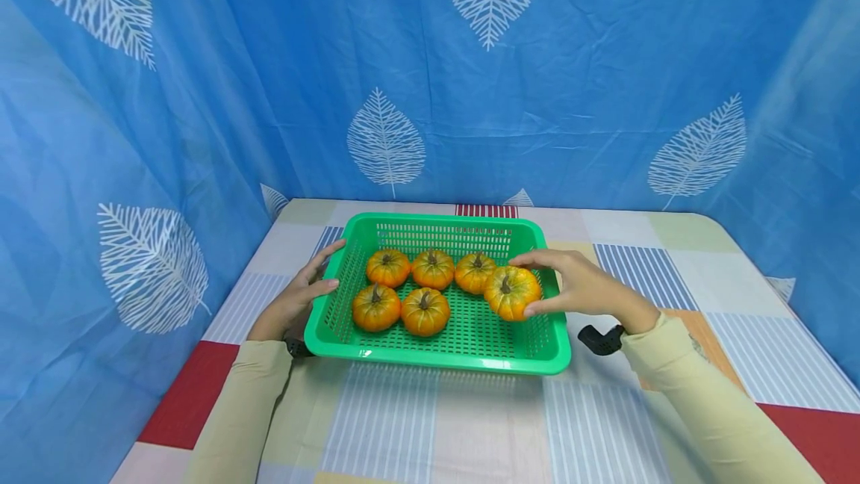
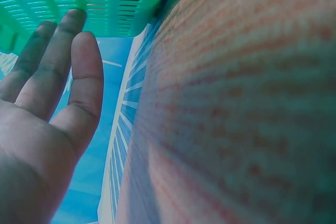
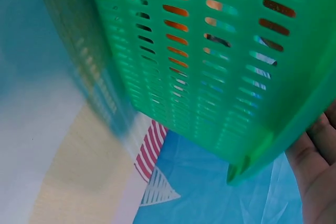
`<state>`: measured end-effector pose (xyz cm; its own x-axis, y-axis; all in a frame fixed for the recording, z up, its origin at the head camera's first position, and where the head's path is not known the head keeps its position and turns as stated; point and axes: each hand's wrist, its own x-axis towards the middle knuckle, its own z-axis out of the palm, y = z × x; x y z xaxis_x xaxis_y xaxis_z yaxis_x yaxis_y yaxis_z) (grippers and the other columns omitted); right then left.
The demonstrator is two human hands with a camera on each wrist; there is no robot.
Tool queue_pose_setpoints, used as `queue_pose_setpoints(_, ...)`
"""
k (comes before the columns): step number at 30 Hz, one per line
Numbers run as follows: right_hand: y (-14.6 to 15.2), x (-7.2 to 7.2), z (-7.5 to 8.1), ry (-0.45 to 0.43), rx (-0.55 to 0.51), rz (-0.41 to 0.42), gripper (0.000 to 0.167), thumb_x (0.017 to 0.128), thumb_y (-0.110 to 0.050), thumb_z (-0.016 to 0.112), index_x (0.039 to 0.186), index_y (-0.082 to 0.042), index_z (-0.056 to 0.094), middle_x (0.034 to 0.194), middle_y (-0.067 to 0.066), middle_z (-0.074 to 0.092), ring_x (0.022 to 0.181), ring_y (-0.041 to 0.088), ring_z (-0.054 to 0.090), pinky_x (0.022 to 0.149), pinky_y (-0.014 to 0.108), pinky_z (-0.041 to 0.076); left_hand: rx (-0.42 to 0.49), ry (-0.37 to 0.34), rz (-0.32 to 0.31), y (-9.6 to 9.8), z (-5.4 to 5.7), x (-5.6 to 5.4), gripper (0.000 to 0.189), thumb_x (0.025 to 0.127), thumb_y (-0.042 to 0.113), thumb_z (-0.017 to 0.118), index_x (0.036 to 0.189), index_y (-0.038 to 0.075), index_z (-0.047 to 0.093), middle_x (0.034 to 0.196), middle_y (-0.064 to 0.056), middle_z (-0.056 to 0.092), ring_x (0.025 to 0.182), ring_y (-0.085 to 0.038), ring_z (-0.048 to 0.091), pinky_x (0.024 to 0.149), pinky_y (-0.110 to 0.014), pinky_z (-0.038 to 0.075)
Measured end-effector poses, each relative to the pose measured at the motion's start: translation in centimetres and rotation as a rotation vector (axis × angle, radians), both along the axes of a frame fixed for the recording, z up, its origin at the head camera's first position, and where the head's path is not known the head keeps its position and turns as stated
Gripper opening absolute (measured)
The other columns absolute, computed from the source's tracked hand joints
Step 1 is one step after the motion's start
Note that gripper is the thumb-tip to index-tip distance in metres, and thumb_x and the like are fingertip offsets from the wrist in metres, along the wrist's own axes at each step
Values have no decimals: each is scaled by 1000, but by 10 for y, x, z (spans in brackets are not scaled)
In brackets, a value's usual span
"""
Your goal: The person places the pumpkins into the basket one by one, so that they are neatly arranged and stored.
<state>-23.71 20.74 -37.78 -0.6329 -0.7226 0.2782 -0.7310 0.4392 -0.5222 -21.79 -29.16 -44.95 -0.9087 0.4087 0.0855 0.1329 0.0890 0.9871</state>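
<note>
A green plastic basket (image 1: 437,363) with slotted walls stands on the table. Inside it sit several small orange-yellow pumpkins, among them a front-left one (image 1: 376,308) and a back-middle one (image 1: 433,269). At the basket's right side my right hand (image 1: 583,286) grips another pumpkin (image 1: 512,293) between thumb and fingers, stem upward. My left hand (image 1: 295,301) is at the basket's left wall, fingers extended. The left wrist view shows that hand (image 2: 47,108) with straight fingertips against or close to the slotted wall (image 2: 107,3). In the right wrist view the wall (image 3: 168,66) hides the held pumpkin.
A patchwork-patterned cloth (image 1: 484,432) covers the table. Blue curtains (image 1: 537,110) with white leaf prints hang behind and at both sides. A black wrist device (image 1: 600,340) shows by the right sleeve (image 1: 705,387).
</note>
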Motion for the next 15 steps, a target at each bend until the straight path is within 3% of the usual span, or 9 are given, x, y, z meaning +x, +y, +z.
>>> queue_pose_setpoints(3,-4,-1,1,-14,39,36,71,79,-23,99,138,1,69,135,14,73,121,35,69,101,58,57,0,0,1,1,1,1,79,112,26,56,175,11,11,177,-28,7,151,-40,32,107,-27,50)
queue_pose_setpoints(10,-15,-3,2,-34,142,59,69,82,-29,97,138,2,69,136,16,72,120,35,69,101,58,58,68,-41,-15,2,2,2,80,112,23,57,175,12,10,174,-32,12,134,-9,51,105,-27,55)
queue_pose_setpoints(15,-22,-5,3,-58,184,70,70,83,-32,97,138,2,70,136,17,72,116,33,69,99,56,59,71,-48,-13,3,3,2,81,112,22,56,175,11,8,172,-34,15,131,-7,54,104,-28,56)
